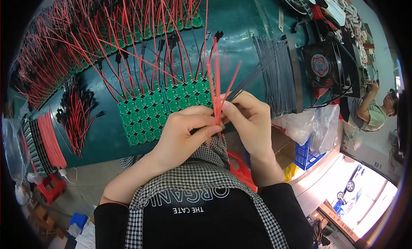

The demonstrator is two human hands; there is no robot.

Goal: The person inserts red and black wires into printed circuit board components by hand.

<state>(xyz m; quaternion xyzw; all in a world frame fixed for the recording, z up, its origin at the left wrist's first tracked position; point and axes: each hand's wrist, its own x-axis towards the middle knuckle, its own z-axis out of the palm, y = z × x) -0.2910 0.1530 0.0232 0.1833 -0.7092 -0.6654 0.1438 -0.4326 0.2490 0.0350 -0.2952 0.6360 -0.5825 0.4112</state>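
Note:
My left hand [189, 126] is closed in a pinch around a small bunch of red wires [217, 83], which stand upright and are slightly blurred at the top. Beside it, my right hand [249, 120] has its thumb and fingers closed on a thin bundle of dark grey wires [248, 80] that slants up to the right. Its thumb also reaches the red wires. Just beyond my left hand lie two green circuit board panels [143, 118], side by side on the green table mat [234, 17]. Red and black leads with black connectors [173, 39] rise from their far edge.
Many wired boards [189, 21] cover the far left. A heap of connector leads [77, 116] and a row of red wires [50, 139] lie left. To the right are dark grey wires [279, 83] and a black fan [322, 64]. Another person [377, 107] is far right.

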